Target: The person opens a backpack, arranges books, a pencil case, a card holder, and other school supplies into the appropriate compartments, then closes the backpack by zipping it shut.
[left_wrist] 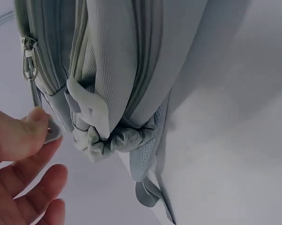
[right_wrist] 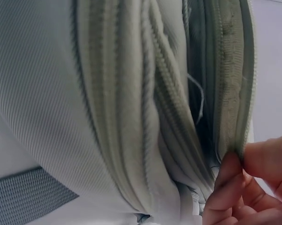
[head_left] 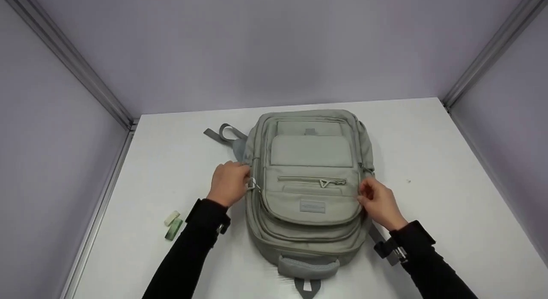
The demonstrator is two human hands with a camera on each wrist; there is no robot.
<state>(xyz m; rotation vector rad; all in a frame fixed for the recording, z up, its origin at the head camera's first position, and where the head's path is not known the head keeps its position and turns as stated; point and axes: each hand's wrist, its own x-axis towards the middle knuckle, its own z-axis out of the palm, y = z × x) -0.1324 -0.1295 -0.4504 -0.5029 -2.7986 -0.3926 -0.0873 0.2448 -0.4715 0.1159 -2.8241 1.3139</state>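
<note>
A grey-green backpack (head_left: 311, 151) lies on its back on the white table, its top handle (head_left: 307, 268) toward me. At its left side my left hand (head_left: 230, 183) pinches a grey zipper pull tab (left_wrist: 52, 133) between thumb and forefinger. A cord joins the tab to a metal zipper slider (left_wrist: 30, 61). Beside it hangs a white pull loop (left_wrist: 91, 105). At the right side my right hand (head_left: 380, 203) pinches the zipped edge (right_wrist: 246, 112) of the front pocket. That pocket gapes along this edge in the right wrist view, and a loose thread (right_wrist: 201, 101) shows inside.
A green small block (head_left: 173, 229) and a pale small block (head_left: 171, 218) lie left of the backpack. Grey straps (head_left: 224, 134) stick out at the upper left, and another strap lies under my right wrist. Walls stand behind and at both sides of the table.
</note>
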